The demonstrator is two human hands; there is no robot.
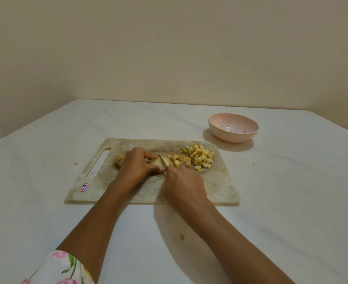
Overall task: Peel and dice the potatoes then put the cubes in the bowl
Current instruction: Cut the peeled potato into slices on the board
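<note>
— On the cutting board (220,187), about midway along, the left hand (137,166) curls over a part-cut potato piece (156,161), thumb and fingers pinching it down.
— And the other hand?
— The right hand (184,181) is closed round a small knife (163,161). The handle is hidden in the fist, and the blade lies against the cut face.
— How will that piece handle?
— Firm and stiff, I'd judge, but the cut face is probably damp and slippery. It's light enough to skid under the blade, so hold the uncut end with fingertips tucked back.
— And what's already diced?
— A heap of potato cubes (199,156) sits at the board's far right. The pink bowl (233,138) stands apart on the table (291,201), with no cubes in it that I can see. The cubes are small and loose, so I'd scoop them rather than pick them up singly.
</note>
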